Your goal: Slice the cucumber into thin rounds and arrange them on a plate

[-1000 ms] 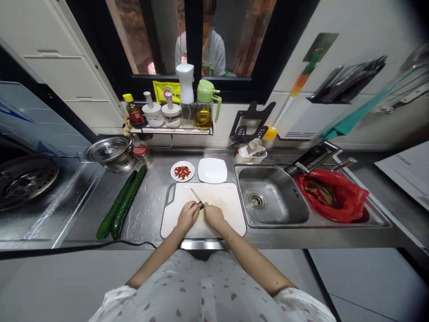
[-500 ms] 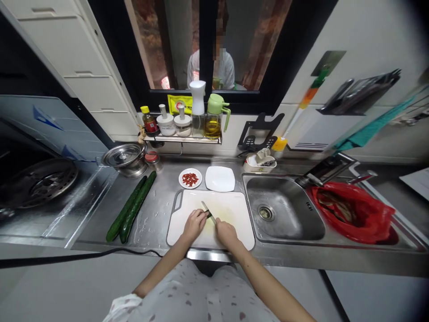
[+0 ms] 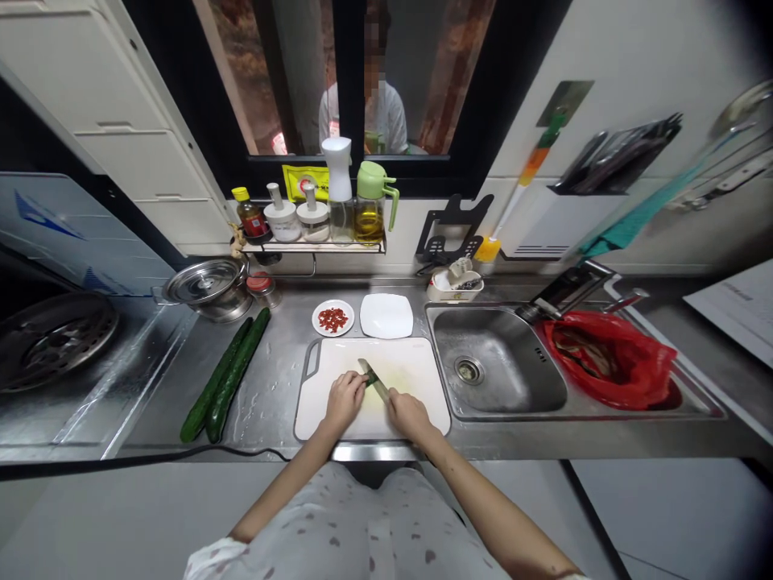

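My right hand [image 3: 409, 415] is closed round the handle of a kitchen knife [image 3: 380, 388], its blade slanting up and left over the white cutting board [image 3: 314, 415]. Closed fingertips of my left hand [image 3: 345, 400] press on a small dark green cucumber piece [image 3: 370, 376] beside the blade. Fingers and knife partly cover that piece. Pale green wet marks stain the board's middle. Behind the board stand a small plate of chopped red bits [image 3: 332, 320] and a white square plate [image 3: 386, 316]. Two whole cucumbers [image 3: 238, 374] lie on the steel counter to the left.
To the right is a steel sink [image 3: 501, 379], with a red plastic bag [image 3: 634, 362] beyond it. A lidded steel pot [image 3: 208, 286] and a jar [image 3: 263, 290] stand back left. A condiment shelf [image 3: 314, 248] hangs under the window. A black cable [image 3: 199, 453] runs along the counter's front edge.
The head view has swung slightly right, so the surroundings sit further left. Both hands stay at the same place on the board, with the knife still against the cucumber piece.
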`<state>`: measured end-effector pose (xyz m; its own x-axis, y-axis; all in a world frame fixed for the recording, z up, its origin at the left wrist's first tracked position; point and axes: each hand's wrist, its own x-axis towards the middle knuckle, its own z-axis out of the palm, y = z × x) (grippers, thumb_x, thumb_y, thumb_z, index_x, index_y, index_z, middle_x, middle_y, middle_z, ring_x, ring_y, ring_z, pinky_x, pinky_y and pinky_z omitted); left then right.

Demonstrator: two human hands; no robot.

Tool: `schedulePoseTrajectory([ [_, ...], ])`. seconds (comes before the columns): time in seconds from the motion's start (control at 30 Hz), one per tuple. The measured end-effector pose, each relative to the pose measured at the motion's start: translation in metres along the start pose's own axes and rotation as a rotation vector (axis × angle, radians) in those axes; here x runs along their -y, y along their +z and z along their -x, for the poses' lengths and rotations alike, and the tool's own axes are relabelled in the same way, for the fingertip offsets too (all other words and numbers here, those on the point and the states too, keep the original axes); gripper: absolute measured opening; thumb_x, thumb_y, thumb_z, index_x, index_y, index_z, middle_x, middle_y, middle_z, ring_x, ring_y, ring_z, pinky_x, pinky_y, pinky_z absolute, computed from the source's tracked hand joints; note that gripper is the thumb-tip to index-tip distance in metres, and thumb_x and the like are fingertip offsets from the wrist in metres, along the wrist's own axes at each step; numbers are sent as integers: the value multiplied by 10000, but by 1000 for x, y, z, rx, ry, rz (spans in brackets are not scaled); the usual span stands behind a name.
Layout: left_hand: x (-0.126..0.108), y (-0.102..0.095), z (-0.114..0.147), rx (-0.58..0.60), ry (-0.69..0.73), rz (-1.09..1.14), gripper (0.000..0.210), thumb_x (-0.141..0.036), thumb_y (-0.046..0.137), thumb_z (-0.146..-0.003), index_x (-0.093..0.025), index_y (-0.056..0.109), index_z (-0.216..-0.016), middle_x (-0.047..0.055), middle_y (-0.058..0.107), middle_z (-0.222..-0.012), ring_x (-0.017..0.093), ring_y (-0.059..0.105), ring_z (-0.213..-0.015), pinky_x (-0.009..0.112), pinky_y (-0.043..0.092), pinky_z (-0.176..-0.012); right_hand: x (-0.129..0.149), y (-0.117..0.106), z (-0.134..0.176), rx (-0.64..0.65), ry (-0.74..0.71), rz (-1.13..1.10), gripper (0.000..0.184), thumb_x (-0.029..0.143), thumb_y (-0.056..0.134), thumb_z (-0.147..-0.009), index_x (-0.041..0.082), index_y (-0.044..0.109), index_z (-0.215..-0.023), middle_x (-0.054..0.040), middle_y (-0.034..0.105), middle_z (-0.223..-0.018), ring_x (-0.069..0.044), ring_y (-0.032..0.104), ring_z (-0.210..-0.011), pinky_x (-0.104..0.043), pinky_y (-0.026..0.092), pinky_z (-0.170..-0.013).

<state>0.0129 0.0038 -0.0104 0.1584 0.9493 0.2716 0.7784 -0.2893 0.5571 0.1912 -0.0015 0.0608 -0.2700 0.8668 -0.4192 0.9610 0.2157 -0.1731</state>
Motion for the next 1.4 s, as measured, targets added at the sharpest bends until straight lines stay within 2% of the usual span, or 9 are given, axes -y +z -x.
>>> schedulePoseTrajectory([
  [0.3, -11, -6, 3, -18, -76, 87, 268, -242, 447, -888, -236, 551, -1135, 55, 594, -1028, 188, 551, -983, 346, 444, -874, -10, -7, 1, -49, 38, 69, 315, 313, 260, -959, 194, 509, -1112, -98, 672, -911, -203, 629, -857, -284, 360, -699],
  [0.5, -14, -14, -4, -260, -212, 132, 296, -313, 421, -901, -200, 517, -1157, 100, 530, -1105, 222, 500, -1073, 393, 408, -935, -12, -9, 5, -167, 38, 161, 301, 285, 292, -955, 223, 555, -1089, -86, 650, -909, -187, 586, -862, -306, 291, -760],
  [0.57, -16, -21, -9, -286, -223, 115, 279, -331, 431, -896, -212, 544, -1122, 97, 524, -1096, 229, 497, -1066, 406, 394, -941, -14, -9, 7, -211, 20, 161, 308, 286, 300, -954, 235, 557, -1117, -90, 638, -933, -181, 558, -886, -310, 266, -781],
  [0.67, -20, -34, -20, -212, -197, 50, 243, -353, 465, -883, -235, 609, -1040, 88, 536, -1085, 242, 492, -1058, 433, 371, -947, -17, -9, 8, -264, -10, 159, 335, 278, 315, -949, 247, 530, -1204, -101, 619, -977, -192, 514, -918, -319, 246, -786],
  [0.77, -23, -45, -32, -86, -128, -15, 246, -371, 503, -867, -258, 646, -1032, 85, 560, -1105, 261, 465, -1088, 481, 316, -981, -19, -11, 7, -289, -37, 163, 375, 265, 366, -928, 246, 490, -1281, -112, 600, -1015, -211, 477, -936, -330, 241, -787],
  [0.87, -24, -48, -42, 45, -44, -46, 269, -407, 528, -850, -276, 661, -1044, 80, 568, -1136, 267, 443, -1122, 533, 229, -1037, -20, -13, 6, -309, -61, 167, 398, 247, 375, -918, 247, 484, -1301, -114, 591, -1014, -220, 454, -929, -337, 239, -787],
  [1.0, -24, -47, -48, 159, 2, -47, 277, -434, 527, -846, -291, 674, -1033, 77, 562, -1162, 268, 423, -1161, 590, 130, -1068, -20, -15, 5, -335, -97, 172, 402, 242, 354, -923, 245, 497, -1299, -114, 586, -992, -219, 442, -913, -341, 235, -790],
  [1.17, -23, -45, -48, 205, -14, -4, 222, -402, 559, -830, -294, 682, -981, 70, 573, -1132, 266, 447, -1144, 609, 135, -1059, -18, -15, 5, -346, -126, 187, 395, 242, 339, -930, 241, 509, -1287, -114, 585, -979, -218, 438, -899, -343, 233, -780],
  [1.4, -25, -42, -53, 205, -45, 78, 149, -319, 631, -776, -265, 670, -910, 33, 607, -1017, 217, 519, -1040, 497, 251, -1053, -18, -14, 4, -368, -143, 209, 376, 247, 366, -922, 258, 528, -1261, -103, 588, -949, -212, 439, -874, -331, 232, -755],
])
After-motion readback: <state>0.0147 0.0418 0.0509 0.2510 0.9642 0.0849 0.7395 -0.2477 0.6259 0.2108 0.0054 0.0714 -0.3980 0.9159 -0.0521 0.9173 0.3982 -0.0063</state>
